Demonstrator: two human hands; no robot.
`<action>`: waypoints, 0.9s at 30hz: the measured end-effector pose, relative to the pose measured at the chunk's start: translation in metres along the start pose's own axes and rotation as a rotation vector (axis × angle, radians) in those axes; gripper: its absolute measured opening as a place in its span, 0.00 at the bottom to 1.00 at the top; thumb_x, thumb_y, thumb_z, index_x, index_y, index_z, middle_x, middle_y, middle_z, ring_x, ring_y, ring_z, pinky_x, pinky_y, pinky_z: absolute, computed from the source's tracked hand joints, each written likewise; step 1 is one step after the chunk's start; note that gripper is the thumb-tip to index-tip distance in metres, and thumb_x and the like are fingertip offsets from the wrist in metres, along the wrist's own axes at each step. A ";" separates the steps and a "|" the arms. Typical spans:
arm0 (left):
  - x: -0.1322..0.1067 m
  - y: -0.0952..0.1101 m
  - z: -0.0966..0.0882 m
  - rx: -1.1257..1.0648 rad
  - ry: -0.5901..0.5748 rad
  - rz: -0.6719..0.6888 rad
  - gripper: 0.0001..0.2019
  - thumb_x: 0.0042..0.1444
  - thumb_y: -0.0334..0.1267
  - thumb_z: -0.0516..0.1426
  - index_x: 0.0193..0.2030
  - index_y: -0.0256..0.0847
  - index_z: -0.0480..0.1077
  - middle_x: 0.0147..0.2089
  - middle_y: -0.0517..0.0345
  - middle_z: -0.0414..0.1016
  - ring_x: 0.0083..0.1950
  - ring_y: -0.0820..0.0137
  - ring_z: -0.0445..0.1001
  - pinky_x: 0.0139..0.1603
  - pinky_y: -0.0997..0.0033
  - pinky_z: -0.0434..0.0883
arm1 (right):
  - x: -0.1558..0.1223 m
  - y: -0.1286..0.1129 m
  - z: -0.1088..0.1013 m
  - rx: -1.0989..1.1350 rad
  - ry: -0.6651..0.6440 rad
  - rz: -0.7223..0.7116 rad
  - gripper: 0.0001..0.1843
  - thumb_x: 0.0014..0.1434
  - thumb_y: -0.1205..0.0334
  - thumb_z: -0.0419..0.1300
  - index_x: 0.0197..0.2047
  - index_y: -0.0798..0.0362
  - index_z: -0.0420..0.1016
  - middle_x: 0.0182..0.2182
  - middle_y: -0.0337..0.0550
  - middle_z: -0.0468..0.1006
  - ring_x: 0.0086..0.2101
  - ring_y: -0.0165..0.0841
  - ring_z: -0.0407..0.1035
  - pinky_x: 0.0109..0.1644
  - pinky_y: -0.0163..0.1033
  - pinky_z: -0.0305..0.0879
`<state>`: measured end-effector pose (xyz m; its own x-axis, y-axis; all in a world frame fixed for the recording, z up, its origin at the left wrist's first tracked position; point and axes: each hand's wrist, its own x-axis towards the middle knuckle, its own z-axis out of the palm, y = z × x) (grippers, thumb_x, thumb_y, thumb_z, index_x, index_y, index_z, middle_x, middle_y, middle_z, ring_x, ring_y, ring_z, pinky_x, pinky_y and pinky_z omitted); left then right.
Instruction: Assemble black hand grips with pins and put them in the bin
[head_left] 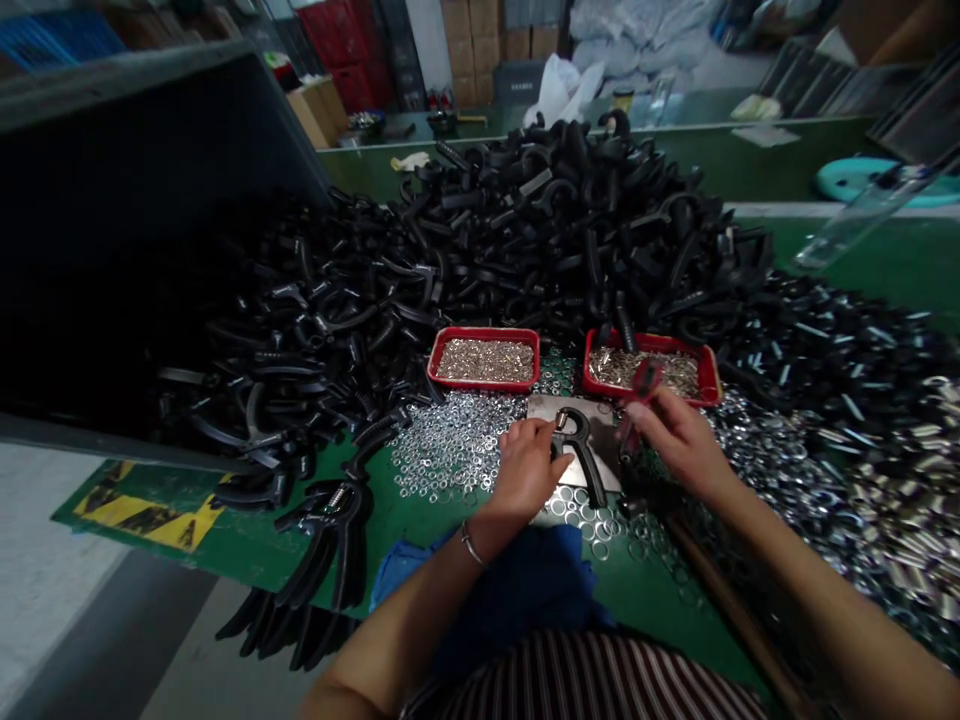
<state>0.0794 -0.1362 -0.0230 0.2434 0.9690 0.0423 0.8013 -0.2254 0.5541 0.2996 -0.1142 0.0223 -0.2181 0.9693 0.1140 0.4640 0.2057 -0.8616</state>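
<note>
My left hand (525,465) has its fingers curled on a black hand-grip part (581,445) that lies on a small metal plate (600,412). My right hand (675,432) is closed round a red-handled tool (641,385), held just to the right of the part and in front of the right red tray (706,368). Loose silver washers (450,440) lie scattered round the plate on the green table (420,510).
A left red tray (484,335) holds small silver parts. A big heap of black handles (540,230) fills the back and left. Finished black grips (330,540) lie at the front left edge. Metal springs and tubes (862,470) cover the right side. A dark bin (112,250) stands left.
</note>
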 end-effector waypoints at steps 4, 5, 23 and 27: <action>0.005 -0.006 -0.019 -0.014 -0.032 0.147 0.24 0.63 0.47 0.58 0.63 0.44 0.65 0.59 0.49 0.70 0.59 0.56 0.65 0.60 0.53 0.63 | -0.019 0.051 -0.050 -0.556 -0.184 -0.043 0.18 0.66 0.47 0.53 0.45 0.50 0.75 0.40 0.50 0.79 0.39 0.44 0.75 0.46 0.49 0.71; 0.012 -0.011 -0.029 0.003 -0.018 0.186 0.20 0.65 0.46 0.55 0.62 0.45 0.67 0.57 0.51 0.72 0.59 0.58 0.66 0.60 0.55 0.63 | -0.022 0.058 -0.058 -0.606 -0.185 -0.057 0.18 0.65 0.47 0.54 0.47 0.51 0.76 0.43 0.52 0.79 0.41 0.45 0.75 0.47 0.50 0.71; 0.115 -0.083 -0.090 0.577 0.120 -0.132 0.15 0.62 0.23 0.47 0.45 0.28 0.76 0.44 0.36 0.78 0.47 0.57 0.79 0.48 0.62 0.73 | 0.165 -0.038 0.117 -0.767 -0.221 -0.355 0.07 0.60 0.70 0.60 0.35 0.57 0.80 0.39 0.54 0.80 0.47 0.42 0.68 0.53 0.41 0.64; 0.119 -0.092 -0.087 0.494 0.164 -0.115 0.16 0.63 0.23 0.45 0.46 0.29 0.74 0.46 0.37 0.77 0.50 0.57 0.77 0.52 0.61 0.71 | 0.170 -0.026 0.121 -0.741 -0.222 -0.315 0.07 0.61 0.67 0.60 0.38 0.57 0.80 0.42 0.55 0.80 0.47 0.43 0.69 0.54 0.41 0.63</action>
<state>-0.0131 0.0083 0.0032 0.0815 0.9845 0.1556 0.9893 -0.0988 0.1072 0.1463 0.0284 0.0044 -0.5599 0.8185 0.1284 0.7808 0.5731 -0.2487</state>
